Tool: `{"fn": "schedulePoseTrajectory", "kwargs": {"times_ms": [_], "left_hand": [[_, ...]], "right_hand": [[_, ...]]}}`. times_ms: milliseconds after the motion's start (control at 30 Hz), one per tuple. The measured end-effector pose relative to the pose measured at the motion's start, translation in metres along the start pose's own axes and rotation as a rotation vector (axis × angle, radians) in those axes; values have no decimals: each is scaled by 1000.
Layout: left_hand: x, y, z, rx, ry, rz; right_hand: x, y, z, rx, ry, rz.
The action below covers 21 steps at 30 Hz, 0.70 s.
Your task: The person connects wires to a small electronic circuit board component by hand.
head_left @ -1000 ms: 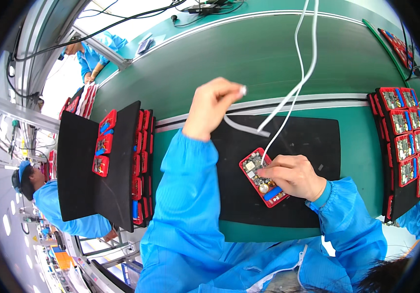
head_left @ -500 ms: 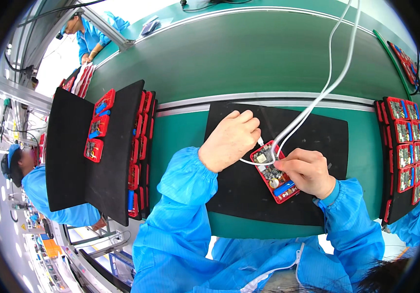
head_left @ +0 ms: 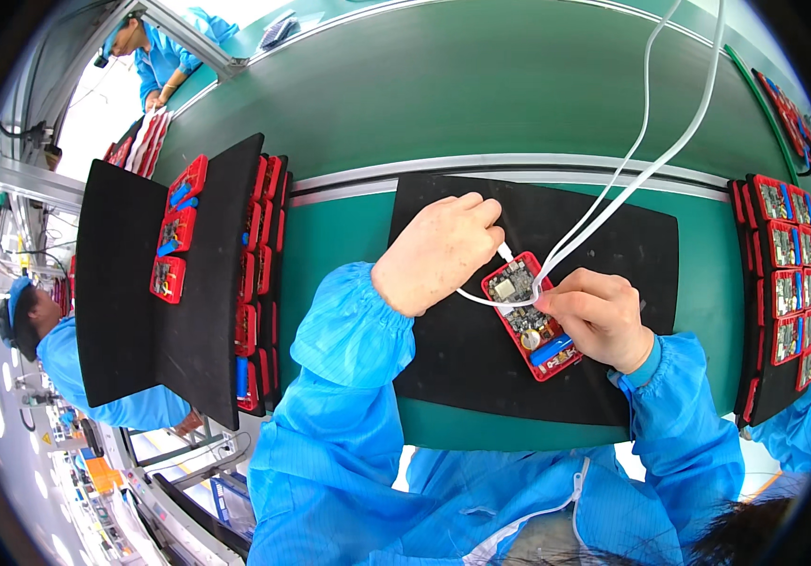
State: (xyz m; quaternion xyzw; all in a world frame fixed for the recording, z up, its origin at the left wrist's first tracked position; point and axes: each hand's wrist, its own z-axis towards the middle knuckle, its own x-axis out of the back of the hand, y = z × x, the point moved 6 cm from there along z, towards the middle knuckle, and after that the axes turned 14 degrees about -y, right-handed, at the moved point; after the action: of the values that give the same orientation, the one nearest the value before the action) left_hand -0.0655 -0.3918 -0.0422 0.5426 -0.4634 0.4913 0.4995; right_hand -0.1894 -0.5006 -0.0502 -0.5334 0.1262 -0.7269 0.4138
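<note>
L hand (head_left: 438, 253) pinched on white plug (head_left: 505, 252); R hand (head_left: 605, 319) curled at PCB (head_left: 516, 282), hold unclear

Bright blue work garment (head_left: 405, 514), faint fine stripes. Left sleeve (head_left: 349, 387): loose, creased, gathered at the wrist. Right sleeve (head_left: 684, 406): same construction, narrow teal inner cuff (head_left: 647, 366) exposed. Front, near side: white zip (head_left: 576, 487).

Over one black mat (head_left: 462, 382) are two hands (head_left: 441, 253) (head_left: 604, 316), one red-cased board (head_left: 526, 319) (and two white cables (head_left: 704, 94) (head_left: 646, 104)).

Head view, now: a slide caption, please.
Left hand holds a white plug at a red-cased circuit board over a black mat; right hand at the board's edge.
</note>
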Motion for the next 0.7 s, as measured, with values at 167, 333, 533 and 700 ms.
{"fn": "schedulePoseTrajectory", "kwargs": {"times_ms": [167, 333, 533, 700], "left_hand": [[-6, -4, -3, -5, -13, -75], [-2, 1, 4, 21, -12, -53], [8, 7, -8, 220, 128, -162], [0, 10, -21, 306, 65, -425]], "right_hand": [[-2, 1, -1, 1, 5, 4], [-3, 2, -2, -4, -4, 12], [-1, 4, -4, -10, 13, 6], [-2, 3, -1, -9, 9, 10]]}}
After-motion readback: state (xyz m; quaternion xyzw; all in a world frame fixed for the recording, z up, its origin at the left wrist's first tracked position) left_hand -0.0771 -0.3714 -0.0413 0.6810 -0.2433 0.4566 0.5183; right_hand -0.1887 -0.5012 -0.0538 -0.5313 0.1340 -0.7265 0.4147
